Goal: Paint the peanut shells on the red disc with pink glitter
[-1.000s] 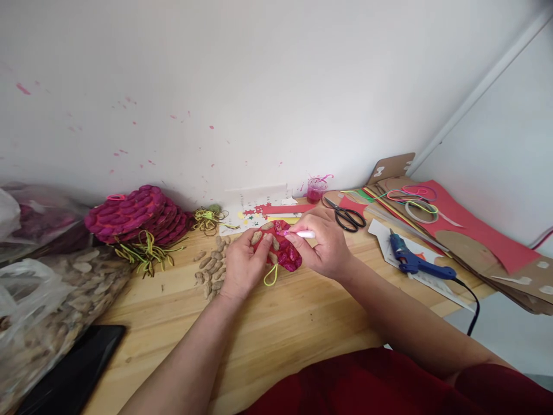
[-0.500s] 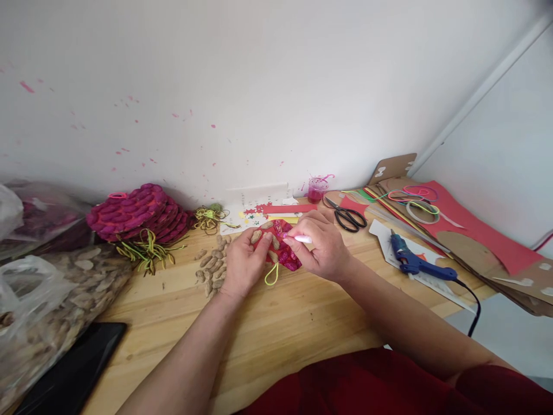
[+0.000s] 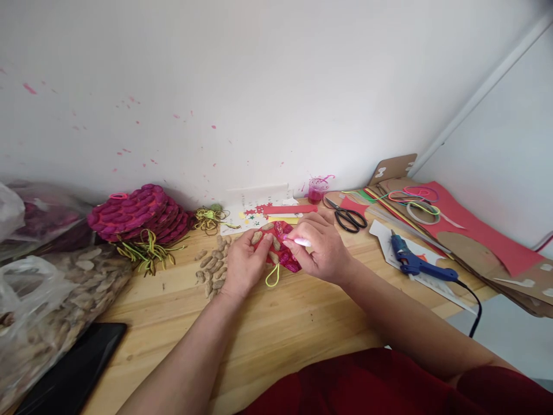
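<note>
Over the table (image 3: 298, 334), the left hand (image 3: 247, 262) has its fingers pinched on the nine-o'clock side of a red peanut-covered disc (image 3: 280, 251), from which a yellow cord loop (image 3: 272, 277) hangs at six o'clock, while the right hand's (image 3: 322, 248) fingers grasp a slim white-ended applicator (image 3: 302, 242) over its magenta-coated peanuts toward three o'clock. From the disc, loose bare peanuts (image 3: 211, 270) lie between eight and nine o'clock, the cup of pink liquid (image 3: 317, 195) near one, black-handled scissors (image 3: 351, 221) at two, and a blue glue gun (image 3: 421, 265) at three.
</note>
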Demonstrator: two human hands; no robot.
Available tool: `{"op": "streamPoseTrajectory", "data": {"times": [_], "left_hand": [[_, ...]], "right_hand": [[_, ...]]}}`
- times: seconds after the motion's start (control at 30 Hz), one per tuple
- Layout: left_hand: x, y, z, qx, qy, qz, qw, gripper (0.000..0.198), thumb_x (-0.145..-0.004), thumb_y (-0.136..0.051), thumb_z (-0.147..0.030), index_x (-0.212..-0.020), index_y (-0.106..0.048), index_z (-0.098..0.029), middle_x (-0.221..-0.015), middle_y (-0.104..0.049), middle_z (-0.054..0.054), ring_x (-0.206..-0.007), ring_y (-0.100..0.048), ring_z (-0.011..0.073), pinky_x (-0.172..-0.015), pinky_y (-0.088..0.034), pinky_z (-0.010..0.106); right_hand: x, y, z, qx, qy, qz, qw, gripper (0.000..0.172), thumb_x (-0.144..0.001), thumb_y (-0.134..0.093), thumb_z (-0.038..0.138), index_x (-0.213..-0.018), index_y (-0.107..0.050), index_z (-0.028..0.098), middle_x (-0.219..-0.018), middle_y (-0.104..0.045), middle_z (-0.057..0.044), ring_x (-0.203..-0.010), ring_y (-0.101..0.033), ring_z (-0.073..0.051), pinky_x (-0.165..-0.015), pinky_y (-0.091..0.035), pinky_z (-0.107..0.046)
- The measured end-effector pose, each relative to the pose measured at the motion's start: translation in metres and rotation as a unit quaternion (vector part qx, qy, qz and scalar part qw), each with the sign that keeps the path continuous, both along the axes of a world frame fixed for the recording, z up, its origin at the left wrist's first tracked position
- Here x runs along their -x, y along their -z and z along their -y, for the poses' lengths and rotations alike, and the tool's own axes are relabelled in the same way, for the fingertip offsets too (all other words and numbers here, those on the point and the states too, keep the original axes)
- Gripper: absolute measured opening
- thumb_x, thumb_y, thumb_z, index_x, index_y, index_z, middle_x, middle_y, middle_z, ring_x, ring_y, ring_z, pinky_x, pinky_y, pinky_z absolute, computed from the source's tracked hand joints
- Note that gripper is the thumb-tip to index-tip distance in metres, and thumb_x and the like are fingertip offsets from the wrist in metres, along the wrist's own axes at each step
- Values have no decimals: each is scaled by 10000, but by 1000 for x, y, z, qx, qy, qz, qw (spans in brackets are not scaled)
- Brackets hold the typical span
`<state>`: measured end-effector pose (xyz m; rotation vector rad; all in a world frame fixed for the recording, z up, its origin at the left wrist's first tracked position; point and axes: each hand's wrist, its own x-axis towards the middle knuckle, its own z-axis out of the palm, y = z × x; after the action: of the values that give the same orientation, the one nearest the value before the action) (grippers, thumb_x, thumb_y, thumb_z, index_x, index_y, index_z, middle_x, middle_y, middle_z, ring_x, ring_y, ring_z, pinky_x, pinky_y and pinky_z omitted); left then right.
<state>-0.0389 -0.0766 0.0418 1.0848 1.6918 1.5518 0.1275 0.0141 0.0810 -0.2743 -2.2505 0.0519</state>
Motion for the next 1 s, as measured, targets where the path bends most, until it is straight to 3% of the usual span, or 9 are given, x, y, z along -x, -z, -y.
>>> {"op": "streamPoseTrajectory", "data": {"times": [0.37, 0.57, 1.0], "left_hand": [[1, 7, -6, -22, 6, 195, 980, 461, -721, -862, -523, -959, -750, -144, -729, -737, 39, -565, -635, 156, -530, -530, 256], [-2, 4, -9, -22, -3, 277, 961, 511, -615, -929, -474, -947, -756, -125, -786, -777, 73, -595, -677, 168, -564, -565, 271], [-4, 0, -9, -23, -5, 306, 952, 500, -556, -960, -444, -871, -736, -127, -722, -761, 48, -556, -661, 146, -548, -539, 242]], "right_hand": [[-3, 1, -6, 26, -22, -41, 999, 106, -942, -666, 221, -872, -586, 228, -772, -704, 10, -749, -617, -179, -816, -402, -397], [-5, -1, -11, 40, -16, -72, 996, 93, -928, -668, 203, -888, -589, 228, -773, -712, 4, -741, -616, -184, -789, -404, -395], [-6, -3, -13, 96, -34, -85, 991, 82, -930, -667, 199, -877, -611, 227, -777, -710, -6, -763, -619, -191, -765, -421, -385]]}}
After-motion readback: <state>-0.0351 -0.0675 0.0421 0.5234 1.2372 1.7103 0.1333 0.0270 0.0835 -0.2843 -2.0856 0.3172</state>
